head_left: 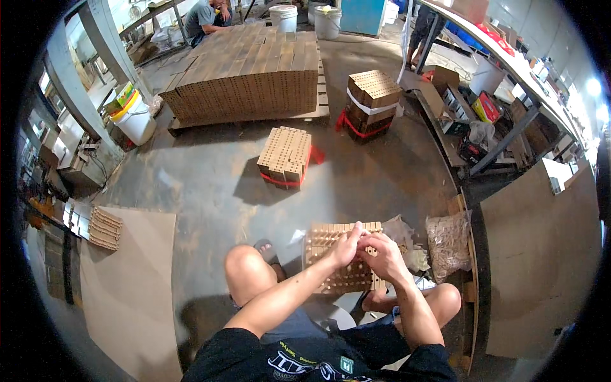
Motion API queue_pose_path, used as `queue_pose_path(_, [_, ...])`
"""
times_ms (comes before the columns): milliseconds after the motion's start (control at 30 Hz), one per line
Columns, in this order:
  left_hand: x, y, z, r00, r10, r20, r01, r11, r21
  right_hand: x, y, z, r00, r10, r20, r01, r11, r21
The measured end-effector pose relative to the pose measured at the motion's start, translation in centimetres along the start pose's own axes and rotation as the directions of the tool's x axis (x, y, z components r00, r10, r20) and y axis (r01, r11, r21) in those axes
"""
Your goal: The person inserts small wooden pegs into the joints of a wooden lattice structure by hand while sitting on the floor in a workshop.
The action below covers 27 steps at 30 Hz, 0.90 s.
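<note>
In front of my crossed legs lies a bundle of drilled wooden strips [331, 280], with round holes and several light dowels standing up from it. My left hand [344, 246] is over its upper right part, fingers drawn together. My right hand [384, 254] meets it there, its fingers curled and pinched against the left fingertips. Whatever is between the fingers is too small or hidden to make out. Just right of the bundle sits a crumpled clear plastic bag [414, 258]. Beside that stands a clear bag full of wooden dowels [449, 245].
Ahead are two strapped bundles of drilled strips [285, 153] [372, 95] and a large stack of strips [248, 76] on a pallet. Cardboard sheets [130, 280] lie left and right. A white bucket [135, 121] stands at left, a long workbench [509, 60] at right. Another person [205, 19] is far back.
</note>
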State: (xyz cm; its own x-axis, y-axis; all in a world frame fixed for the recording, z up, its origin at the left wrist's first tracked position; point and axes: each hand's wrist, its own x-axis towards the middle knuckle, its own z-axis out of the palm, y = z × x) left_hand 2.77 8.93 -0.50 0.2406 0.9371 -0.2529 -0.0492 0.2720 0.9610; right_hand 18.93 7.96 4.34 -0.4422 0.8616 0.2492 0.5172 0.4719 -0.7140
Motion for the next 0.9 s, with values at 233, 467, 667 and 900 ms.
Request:
queue_pose_path(233, [0.7,-1.1,0.1,0.995,-0.034,0.095,0.048,0.988,-0.147,0.0,-0.2,-0.4,0.996,0.091,0.019,-0.092,0.991,0.098])
queue_pose_path(467, [0.6,0.7,0.2,0.988,0.133,0.081,-0.124,0.987,-0.099,0.4,-0.4,-0.8,0.993,0.077,-0.085,-0.069,0.993,0.096])
queue_pose_path(667, [0.5,1.3,0.1,0.997,0.008,0.078,-0.003,0.998,-0.071,0.5,0.3,-0.9,0.936,0.308,-0.169,-0.272,0.94,0.206])
queue_pose_path(900, [0.5,-0.4,-0.2,0.998,0.066,-0.024,-0.069,0.977,-0.202,0.0,-0.9,-0.8,0.952,0.305,-0.014,-0.291,0.92,0.261])
